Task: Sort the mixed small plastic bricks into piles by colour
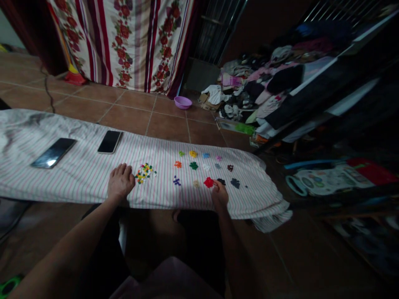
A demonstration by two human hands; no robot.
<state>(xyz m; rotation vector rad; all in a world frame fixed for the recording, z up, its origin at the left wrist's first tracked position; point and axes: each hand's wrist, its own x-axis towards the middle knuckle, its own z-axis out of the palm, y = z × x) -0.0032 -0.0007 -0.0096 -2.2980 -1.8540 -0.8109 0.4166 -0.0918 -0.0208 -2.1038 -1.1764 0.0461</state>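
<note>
My left hand (121,181) lies palm down on the striped cloth, fingers stretched forward, beside a mixed pile of small coloured pieces (144,172) in yellow, green, orange and white. At the small red pile (208,182), the fingers of my right hand (220,194) are pinched together; whatever is between them is too small to make out. Close by are a black pile (221,182), a beige pile (195,183) and a dark grey pile (235,183). Farther back sit dark green (193,165), orange (177,164), yellow (193,153) and white (206,167) piles.
Two phones (109,141) lie on the left part of the striped cloth (84,174). Beyond it, a purple basin (183,102) stands on the tiled floor, before a floral curtain (124,45). Heaped clothes (258,87) fill the back right.
</note>
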